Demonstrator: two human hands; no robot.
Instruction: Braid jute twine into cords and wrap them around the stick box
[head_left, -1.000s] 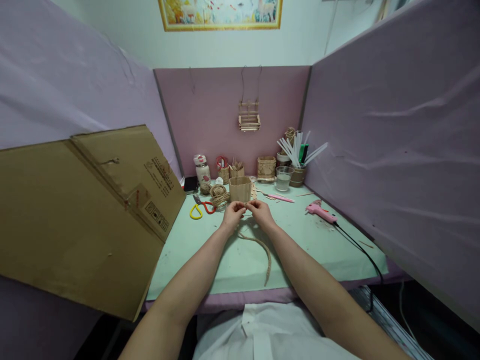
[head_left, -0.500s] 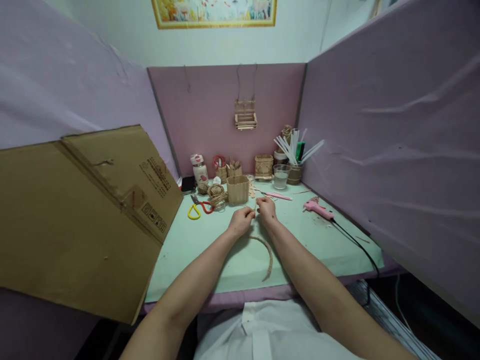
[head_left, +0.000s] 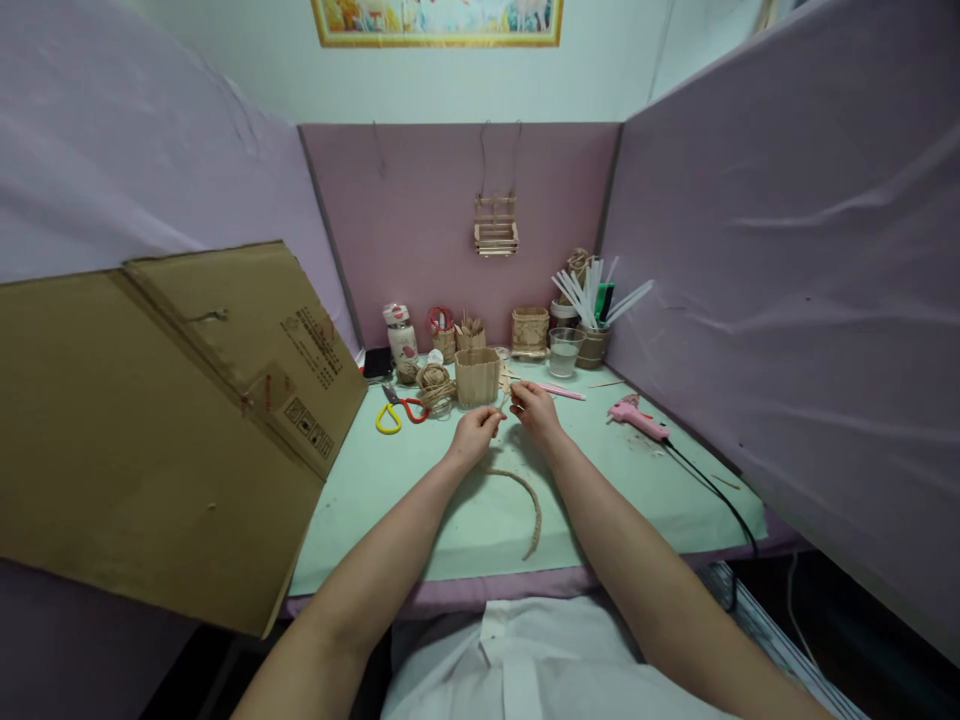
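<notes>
A braided twine cord (head_left: pixel 534 508) curves across the green cloth, its near end lying loose and its other end running up under my left hand (head_left: pixel 475 437). The fingers of that hand are pinched on the cord. My right hand (head_left: pixel 534 411), also pinched, is just to the right and holds thin twine strands at the cord's far end. The strands between the two hands are partly hidden by the fingers. Right behind my hands stands a container of wooden sticks (head_left: pixel 477 378). To its left lies a ball of twine (head_left: pixel 435 385).
Scissors (head_left: pixel 388 417) with yellow and red handles lie left. A pink glue gun (head_left: pixel 637 418) with a black cable lies right. Behind are a cup of clear liquid (head_left: pixel 563 355), a pink pen (head_left: pixel 562 391) and a pot of glue sticks (head_left: pixel 592 345). A cardboard sheet (head_left: pixel 187 450) leans at left.
My hands have drawn slightly apart, the left one shifting left. The loose cord has slid a little to the left with it. The view has tilted slightly.
</notes>
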